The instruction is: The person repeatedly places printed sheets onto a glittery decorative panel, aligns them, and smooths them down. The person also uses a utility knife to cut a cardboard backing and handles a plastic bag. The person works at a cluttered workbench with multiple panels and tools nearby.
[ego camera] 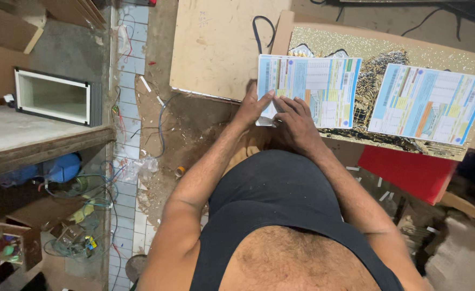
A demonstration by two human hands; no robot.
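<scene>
A glittery gold panel (pixel 388 54) lies flat in front of me with two printed blue-and-white paper labels stuck on it. My left hand (pixel 253 105) pinches the near left corner of the left label (pixel 315 86), fingers on its edge. Pressed flat beside it on the same label's lower left part is my right hand (pixel 297 121). The right label (pixel 428 102) lies untouched further right on the panel.
A plain plywood sheet (pixel 216 43) lies behind and left of the panel. A red board (pixel 410 170) sits under the panel's near right side. To the left stand a wooden bench (pixel 27 137) and a white-framed box (pixel 54 97); wires and scraps litter the floor.
</scene>
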